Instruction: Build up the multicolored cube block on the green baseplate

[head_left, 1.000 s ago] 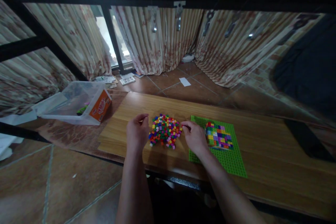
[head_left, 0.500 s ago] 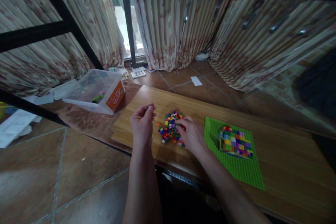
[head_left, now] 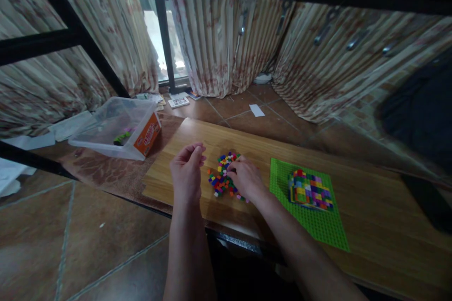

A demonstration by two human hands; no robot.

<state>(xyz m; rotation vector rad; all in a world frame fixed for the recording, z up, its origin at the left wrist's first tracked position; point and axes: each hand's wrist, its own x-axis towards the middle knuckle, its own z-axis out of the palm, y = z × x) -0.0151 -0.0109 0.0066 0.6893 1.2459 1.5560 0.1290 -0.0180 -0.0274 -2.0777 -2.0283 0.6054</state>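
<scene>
A loose pile of small coloured building bricks (head_left: 219,182) lies on the wooden table (head_left: 243,132). My right hand (head_left: 246,178) reaches into the pile from the right, its fingertips closed together among the bricks; what they pinch is too small to name. To the left of the pile, my left hand (head_left: 187,164) is held up with curled fingers, thumb against the fingertips, and I cannot make out what is in it. Right of my right hand, a block built of many-coloured bricks (head_left: 310,189) sits on a green studded baseplate (head_left: 318,230).
A clear plastic box (head_left: 102,143) with an orange label stands left of the table on a brown patterned mat (head_left: 95,169), a green piece (head_left: 122,138) inside. Papers (head_left: 178,102) lie on the tiled floor below striped curtains (head_left: 212,47). A black metal frame (head_left: 95,63) crosses the left side.
The whole view has shifted a little, so things appear farther left. My right hand has moved slightly over the pile, covering more bricks; my left hand keeps its closed pose.
</scene>
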